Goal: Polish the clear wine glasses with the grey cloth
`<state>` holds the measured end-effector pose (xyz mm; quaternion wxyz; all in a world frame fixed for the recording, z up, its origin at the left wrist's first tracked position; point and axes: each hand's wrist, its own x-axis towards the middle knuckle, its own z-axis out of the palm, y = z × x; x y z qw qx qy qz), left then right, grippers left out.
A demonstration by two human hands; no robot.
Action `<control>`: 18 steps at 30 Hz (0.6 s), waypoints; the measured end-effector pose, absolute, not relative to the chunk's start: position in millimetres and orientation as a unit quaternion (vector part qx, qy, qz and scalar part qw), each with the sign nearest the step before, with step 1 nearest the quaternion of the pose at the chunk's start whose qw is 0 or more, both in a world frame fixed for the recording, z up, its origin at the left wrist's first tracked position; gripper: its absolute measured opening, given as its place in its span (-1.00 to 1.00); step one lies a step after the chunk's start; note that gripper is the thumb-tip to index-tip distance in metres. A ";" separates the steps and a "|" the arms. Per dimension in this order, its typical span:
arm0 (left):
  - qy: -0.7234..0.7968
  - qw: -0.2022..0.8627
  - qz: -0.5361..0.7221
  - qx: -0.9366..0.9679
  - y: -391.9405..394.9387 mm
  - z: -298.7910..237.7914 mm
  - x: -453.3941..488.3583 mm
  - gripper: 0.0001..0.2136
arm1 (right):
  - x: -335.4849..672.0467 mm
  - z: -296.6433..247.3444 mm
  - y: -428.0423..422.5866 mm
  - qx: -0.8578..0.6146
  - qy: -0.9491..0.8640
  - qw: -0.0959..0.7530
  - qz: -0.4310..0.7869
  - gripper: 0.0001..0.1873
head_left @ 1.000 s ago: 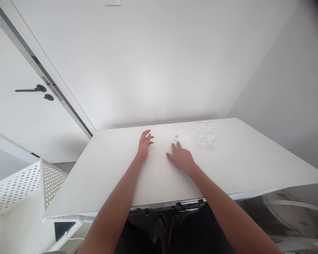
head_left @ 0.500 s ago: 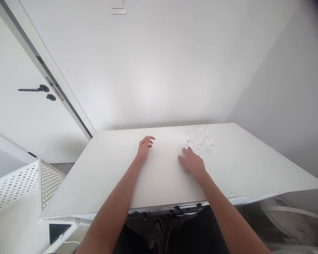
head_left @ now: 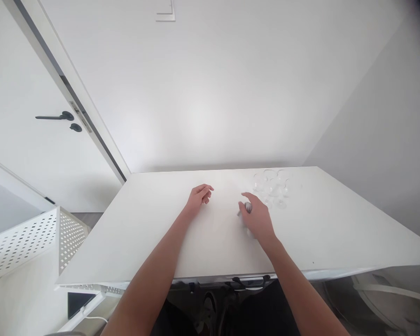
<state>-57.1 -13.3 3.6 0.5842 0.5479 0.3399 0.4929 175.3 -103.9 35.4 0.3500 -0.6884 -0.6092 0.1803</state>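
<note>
My right hand (head_left: 258, 215) is closed around a small clear glass (head_left: 248, 207), just above the white tabletop. Its rounded part shows between thumb and fingers, and the palm hides much of the rest. Behind that hand stands a cluster of several clear stemmed glasses (head_left: 273, 186), hard to make out against the white. To the left, my left hand (head_left: 199, 196) hovers over or rests on the tabletop with loosely bent, slightly parted fingers. Nothing is in it.
The white tabletop (head_left: 143, 233) runs back to a white wall (head_left: 203, 93). At the left is a door with a black handle (head_left: 52, 116). A perforated white panel (head_left: 21, 238) stands at the lower left. Dark handles (head_left: 250, 281) show below the front edge.
My right hand has taken hold of one small glass and drawn it away from the cluster toward me. The left hand keeps nearly the same place, its fingers a little more curled.
</note>
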 end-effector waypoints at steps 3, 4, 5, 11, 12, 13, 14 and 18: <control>0.297 0.646 0.455 0.536 -16.2 5.6 -53.0 -0.52 | 150.1 54.3 -85.6 -0.552 -0.548 0.523 0.348 -0.52; 0.283 0.664 0.446 0.530 -17.1 6.4 -51.7 -0.48 | 142.8 57.7 -75.0 -0.495 -0.527 0.549 0.418 -0.49; 0.270 0.677 0.439 0.526 -17.8 7.2 -50.8 -0.44 | 136.8 58.9 -63.5 -0.442 -0.514 0.558 0.479 -0.46; 0.296 0.624 0.434 0.579 -16.7 4.7 -51.1 -0.55 | 128.5 31.7 -19.5 -0.395 -0.464 0.548 0.573 -0.34; 0.319 0.603 0.445 0.580 -15.3 3.3 -51.7 -0.57 | 129.5 27.1 -18.8 -0.401 -0.461 0.544 0.575 -0.32; 0.341 0.584 0.465 0.571 -13.8 2.1 -52.3 -0.59 | 130.6 24.0 -19.6 -0.405 -0.459 0.540 0.579 -0.31; 0.356 0.568 0.493 0.554 -12.2 1.3 -53.1 -0.62 | 131.4 22.4 -21.5 -0.406 -0.459 0.532 0.584 -0.32; 0.364 0.541 0.586 0.481 -8.6 2.9 -56.8 -0.70 | 131.1 26.5 -32.4 -0.384 -0.477 0.461 0.643 -0.58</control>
